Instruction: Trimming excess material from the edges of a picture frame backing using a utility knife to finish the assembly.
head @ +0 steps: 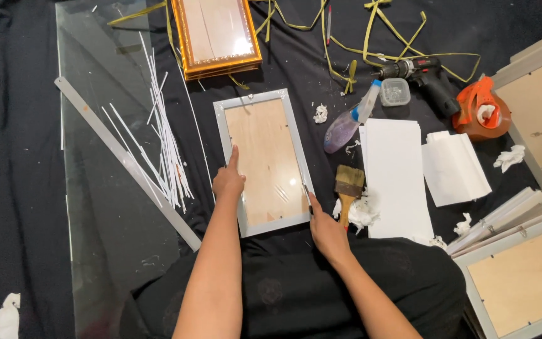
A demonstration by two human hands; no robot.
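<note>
A silver picture frame [221, 135] lies flat on black cloth in front of me, a pane of glass over its pale wooden backing. My left hand [228, 180] rests on the frame's left rail, index finger stretched out along the glass edge. My right hand [325, 227] sits at the frame's lower right edge and grips a thin dark tool [307, 196] whose tip points at the rail.
A large glass sheet [105, 207] with a metal ruler [123, 160] and thin white strips [161, 138] lies left. A gold frame [216, 34] is at top. A paintbrush [348, 188], spray bottle [349, 119], white sheets [396, 176], drill [425, 74], tape dispenser [483, 110] and more frames [522, 276] lie right.
</note>
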